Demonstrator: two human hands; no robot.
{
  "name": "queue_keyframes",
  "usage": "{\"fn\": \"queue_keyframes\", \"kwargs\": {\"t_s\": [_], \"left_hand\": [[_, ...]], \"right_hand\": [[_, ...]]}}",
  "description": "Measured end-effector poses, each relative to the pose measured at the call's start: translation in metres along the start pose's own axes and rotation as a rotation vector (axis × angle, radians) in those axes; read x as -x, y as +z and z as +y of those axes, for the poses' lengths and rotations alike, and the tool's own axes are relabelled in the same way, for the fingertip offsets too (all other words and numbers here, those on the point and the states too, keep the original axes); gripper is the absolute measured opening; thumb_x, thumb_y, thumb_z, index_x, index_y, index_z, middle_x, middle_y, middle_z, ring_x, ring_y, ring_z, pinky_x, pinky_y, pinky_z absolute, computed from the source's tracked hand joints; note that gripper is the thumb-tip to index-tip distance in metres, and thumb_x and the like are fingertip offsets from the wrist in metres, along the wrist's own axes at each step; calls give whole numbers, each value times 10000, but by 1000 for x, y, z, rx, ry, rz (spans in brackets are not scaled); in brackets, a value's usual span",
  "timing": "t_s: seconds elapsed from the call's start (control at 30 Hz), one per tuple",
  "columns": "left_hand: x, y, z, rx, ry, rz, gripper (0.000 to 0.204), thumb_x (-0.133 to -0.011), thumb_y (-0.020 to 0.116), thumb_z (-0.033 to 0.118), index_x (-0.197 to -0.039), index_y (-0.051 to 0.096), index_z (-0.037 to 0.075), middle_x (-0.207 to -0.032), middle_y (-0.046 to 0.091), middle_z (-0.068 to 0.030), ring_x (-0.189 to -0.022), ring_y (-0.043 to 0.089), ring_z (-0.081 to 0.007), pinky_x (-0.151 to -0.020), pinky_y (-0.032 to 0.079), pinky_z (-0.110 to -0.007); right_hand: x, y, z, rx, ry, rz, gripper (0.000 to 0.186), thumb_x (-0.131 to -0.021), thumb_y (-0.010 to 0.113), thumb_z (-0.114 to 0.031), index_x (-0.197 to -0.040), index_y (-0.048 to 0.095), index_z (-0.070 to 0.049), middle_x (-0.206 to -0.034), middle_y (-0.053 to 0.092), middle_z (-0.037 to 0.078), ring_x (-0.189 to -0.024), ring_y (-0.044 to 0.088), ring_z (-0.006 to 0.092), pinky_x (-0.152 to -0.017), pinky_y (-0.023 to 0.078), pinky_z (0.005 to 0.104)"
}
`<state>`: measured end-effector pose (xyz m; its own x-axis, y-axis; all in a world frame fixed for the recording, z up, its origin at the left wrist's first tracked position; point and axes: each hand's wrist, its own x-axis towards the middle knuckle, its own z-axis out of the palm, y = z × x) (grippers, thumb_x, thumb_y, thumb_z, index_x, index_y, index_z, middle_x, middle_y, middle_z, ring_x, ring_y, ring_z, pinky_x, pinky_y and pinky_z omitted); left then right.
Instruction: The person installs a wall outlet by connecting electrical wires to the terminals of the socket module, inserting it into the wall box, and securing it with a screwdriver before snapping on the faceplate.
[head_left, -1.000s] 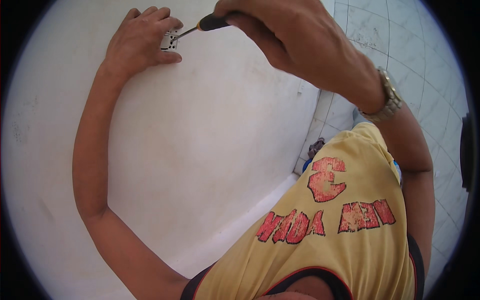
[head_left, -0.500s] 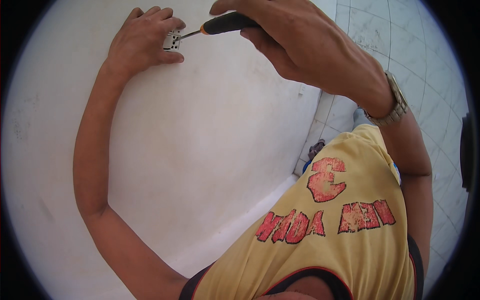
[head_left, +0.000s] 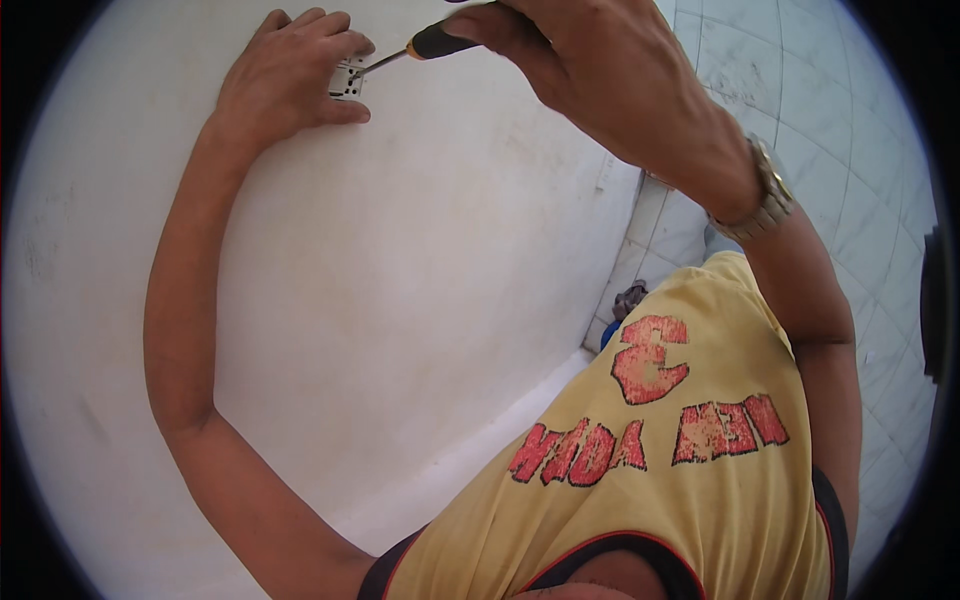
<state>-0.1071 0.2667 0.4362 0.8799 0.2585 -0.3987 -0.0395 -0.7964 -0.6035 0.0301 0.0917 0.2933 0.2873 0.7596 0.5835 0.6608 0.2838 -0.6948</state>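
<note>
A small white electrical socket (head_left: pixel 350 84) with dark holes sits against the white wall at the upper left. My left hand (head_left: pixel 283 78) presses on it from the left, thumb below and fingers above, covering its left part. In my right hand (head_left: pixel 605 85) is a screwdriver (head_left: pixel 440 42) with a black handle and an orange collar. Its metal shaft points left, and its tip touches the face of the socket. My right fingers wrap the handle and hide its rear end; part of that hand leaves the upper edge.
The white wall (head_left: pixel 400 270) fills the left and middle. Marbled tiled floor (head_left: pixel 800 80) runs along the right. A dark crumpled cloth (head_left: pixel 631 298) and something blue (head_left: pixel 610 333) lie where wall and floor meet.
My right hand has turned around the screwdriver handle and come slightly lower and left, covering more of the handle. The tip stays at the socket, and my left hand has hardly moved.
</note>
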Motion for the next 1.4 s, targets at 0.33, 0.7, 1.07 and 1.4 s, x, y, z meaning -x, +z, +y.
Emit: {"fn": "queue_keyframes", "kwargs": {"t_s": [0.33,0.7,1.07,1.4], "left_hand": [[2,0,3,20,-32,-48,583,-605,922,242,-1142,713,157,-1020,627,13,-1045,589,-168,-1008,436,-386],[5,3,-1,19,-42,-44,580,-605,925,251,-1141,722,159,-1028,631,11,-1049,594,-167,-1021,436,-391],[0,-2,0,-7,-60,-92,588,-611,933,256,-1150,725,149,-1047,642,7,-1053,601,-173,-1026,443,-394],[-6,-2,-2,11,-9,-26,560,-623,921,233,-1138,723,137,-1045,645,-8,-1065,605,-184,-1045,446,-401]], "right_hand": [[-4,21,-13,20,-144,348,169,-937,660,-8,-1104,639,3,-925,645,178,-680,576,192,-586,520,350],[0,-9,12,-85,-244,-20,139,-958,659,-55,-1082,665,7,-792,652,142,-722,565,169,-529,454,323],[-5,16,16,-89,-436,397,210,-942,690,-55,-1129,645,29,-883,653,157,-727,594,189,-570,506,342],[-10,0,13,-40,-293,231,179,-984,624,-61,-1126,596,44,-890,625,137,-764,620,184,-560,476,291]]}}
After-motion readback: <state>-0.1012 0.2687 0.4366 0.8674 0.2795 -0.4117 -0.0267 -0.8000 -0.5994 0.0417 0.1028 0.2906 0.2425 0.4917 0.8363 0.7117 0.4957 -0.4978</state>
